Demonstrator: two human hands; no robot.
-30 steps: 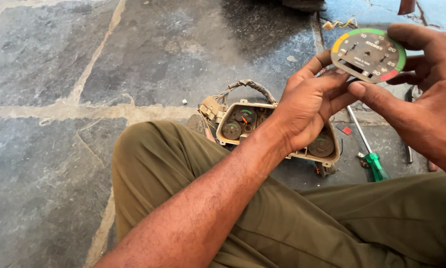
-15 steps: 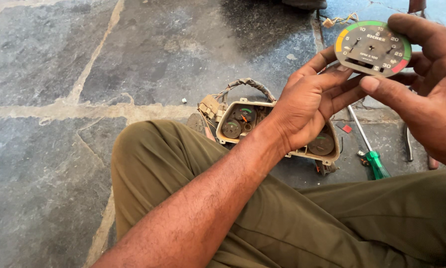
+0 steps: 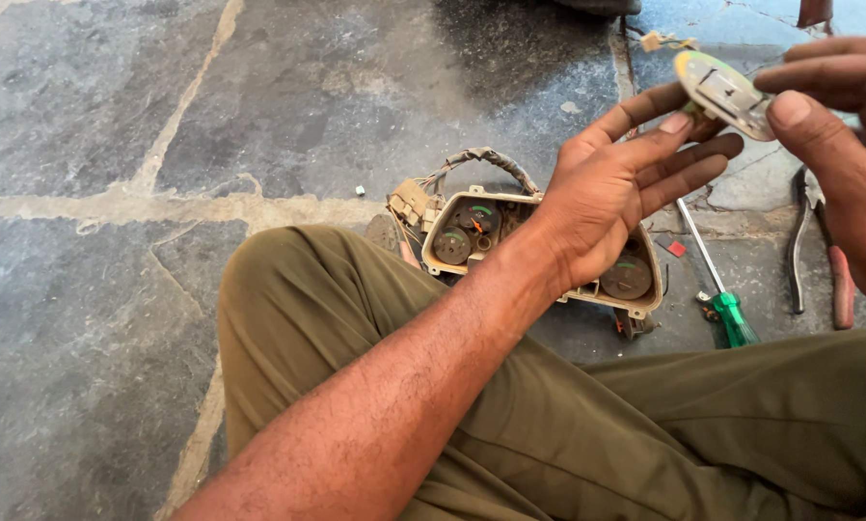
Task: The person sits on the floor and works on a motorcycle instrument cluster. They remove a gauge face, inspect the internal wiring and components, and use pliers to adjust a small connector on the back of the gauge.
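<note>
A round gauge dial (image 3: 724, 92) is held up between both my hands, its pale back side with a small metal plate turned toward me. My left hand (image 3: 618, 183) has its fingers stretched out, the fingertips touching the dial's lower left edge. My right hand (image 3: 843, 145) pinches the dial's right edge between thumb and fingers. Below my left hand, on the stone floor, lies a beige instrument cluster housing (image 3: 510, 241) with small round gauges inside and a bundle of wires at its top.
A green-handled screwdriver (image 3: 722, 299) lies on the floor right of the housing. Pliers with red grips (image 3: 819, 256) lie further right. My olive-trousered legs (image 3: 568, 425) are crossed in front. A small screw (image 3: 360, 191) sits on the grey stone slabs.
The dial has been turned over: its coloured face showed before, now its pale back faces me. My left fingers have straightened out.
</note>
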